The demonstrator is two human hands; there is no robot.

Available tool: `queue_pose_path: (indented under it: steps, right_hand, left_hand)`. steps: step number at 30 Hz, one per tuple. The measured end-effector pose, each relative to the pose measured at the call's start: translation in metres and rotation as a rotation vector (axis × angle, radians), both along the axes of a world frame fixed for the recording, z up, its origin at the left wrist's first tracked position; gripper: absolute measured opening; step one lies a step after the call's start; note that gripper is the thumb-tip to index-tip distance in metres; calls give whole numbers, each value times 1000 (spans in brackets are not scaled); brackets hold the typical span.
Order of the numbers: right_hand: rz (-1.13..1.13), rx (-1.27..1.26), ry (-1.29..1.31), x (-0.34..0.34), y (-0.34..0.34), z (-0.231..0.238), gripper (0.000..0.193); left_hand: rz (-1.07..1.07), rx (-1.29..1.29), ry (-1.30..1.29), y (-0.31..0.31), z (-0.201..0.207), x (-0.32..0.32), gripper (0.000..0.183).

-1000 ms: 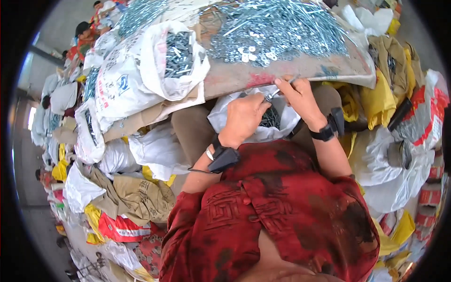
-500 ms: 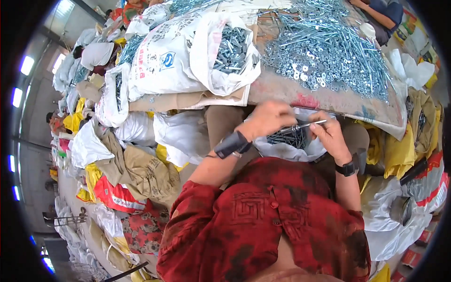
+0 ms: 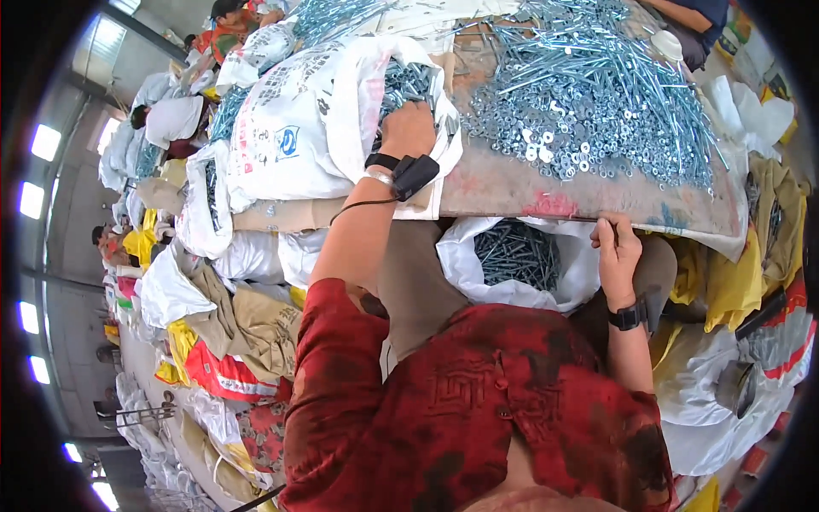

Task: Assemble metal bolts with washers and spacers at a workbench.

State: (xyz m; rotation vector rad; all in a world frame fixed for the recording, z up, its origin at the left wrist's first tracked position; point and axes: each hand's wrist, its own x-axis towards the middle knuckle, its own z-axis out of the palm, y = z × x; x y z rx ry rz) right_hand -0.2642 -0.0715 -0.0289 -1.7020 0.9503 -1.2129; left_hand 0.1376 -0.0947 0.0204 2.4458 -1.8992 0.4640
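My left hand (image 3: pixel 408 132) reaches into the mouth of a large white woven sack (image 3: pixel 341 111) and rests on its grey metal pieces (image 3: pixel 406 81), which look like short sleeves. Its fingertips are hidden among them. My right hand (image 3: pixel 618 246) is at the table's front edge, thumb and fingers pressed together; anything between them is too small to make out. Between my knees stands an open white bag (image 3: pixel 582 275) holding dark assembled bolts (image 3: pixel 516 256), below and between both hands.
Loose washers (image 3: pixel 580 145) and long thin bolts (image 3: pixel 589 60) cover the stained tabletop (image 3: pixel 503 192). A white scoop-like piece (image 3: pixel 667 45) lies at the far right near another person's arm (image 3: pixel 682 19). Filled sacks (image 3: pixel 264 328) crowd my left; yellow bags (image 3: pixel 732 286) hang at right.
My left hand has left the bolt it worked on with my right hand and moved up-left into the sack. My right hand has shifted slightly right, and the bolt no longer shows.
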Motion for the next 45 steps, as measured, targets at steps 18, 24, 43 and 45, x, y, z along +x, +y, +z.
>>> queue_pose_path:
  steps: [18,24,43,45]
  right_hand:
    - [-70,38,-87,-17,0,-5,10]
    - [-66,97,-86,-15,0,1,12]
    - [-139,78,-11,-20,5,5,15]
    - [-116,109,-67,-18,4,5,14]
  left_hand:
    - [-104,-849,2214,13,57,19,28]
    - [88,-345,1306,11,56,30,22]
    - [-94,314,-10,-18,-4,33,25]
    - [-107,261,-63,-8,-6,39,23]
